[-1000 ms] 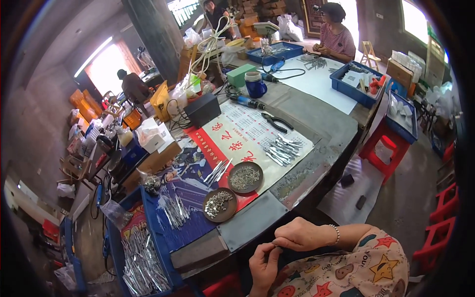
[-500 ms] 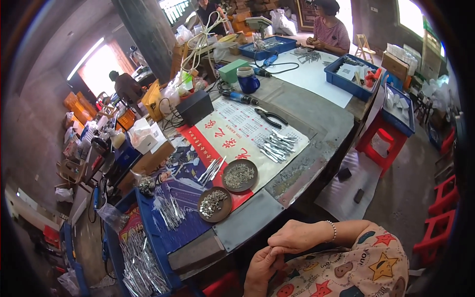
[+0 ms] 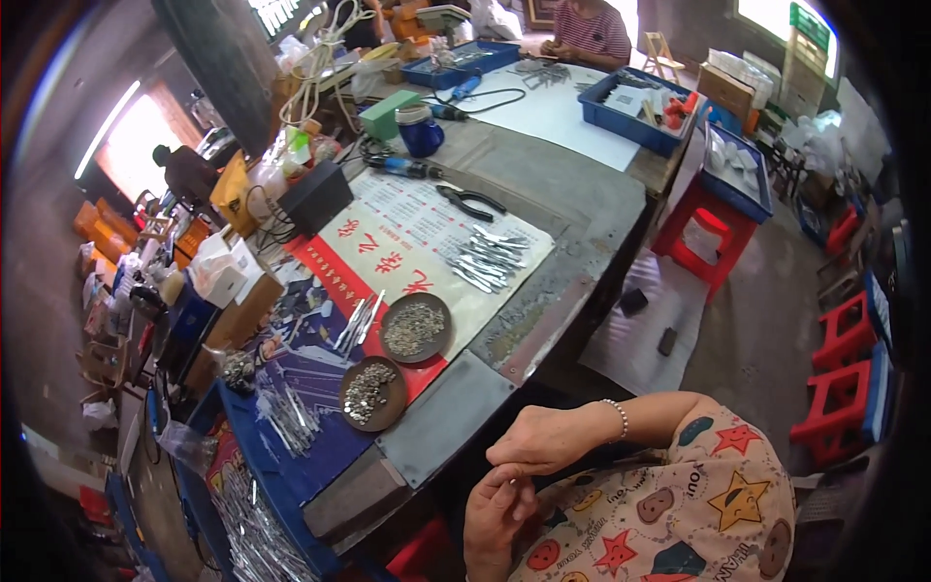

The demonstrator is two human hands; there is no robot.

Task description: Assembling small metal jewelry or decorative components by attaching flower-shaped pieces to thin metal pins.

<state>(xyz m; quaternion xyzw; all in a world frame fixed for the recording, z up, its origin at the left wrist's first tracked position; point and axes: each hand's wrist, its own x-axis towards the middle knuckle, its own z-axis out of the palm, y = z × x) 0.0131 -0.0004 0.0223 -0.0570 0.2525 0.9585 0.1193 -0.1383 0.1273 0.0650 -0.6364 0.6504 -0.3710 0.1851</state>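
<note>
My right hand [image 3: 548,441], with a bead bracelet at the wrist, hangs just off the near table edge with its fingers curled down. My left hand [image 3: 495,514] sits below it over my lap, fingertips touching the right hand's fingers. Whether a small piece is pinched between them is hidden. On the table nearest the hands lie a grey flat slab [image 3: 441,417] and two round brown dishes [image 3: 371,393] [image 3: 415,328] filled with small metal parts. Loose metal strips [image 3: 488,260] lie in a pile farther back on a printed sheet.
Black-handled pliers [image 3: 470,202], a black box [image 3: 315,194] and a blue mug [image 3: 422,131] sit farther along the table. A blue tray [image 3: 281,456] with metal strips is at the left. Blue crates [image 3: 635,97], red stools [image 3: 713,228] and another person [image 3: 582,29] are beyond.
Both hands have shifted a little left and closer together, the left fingertips now meeting the right hand. The view has tilted slightly downward.
</note>
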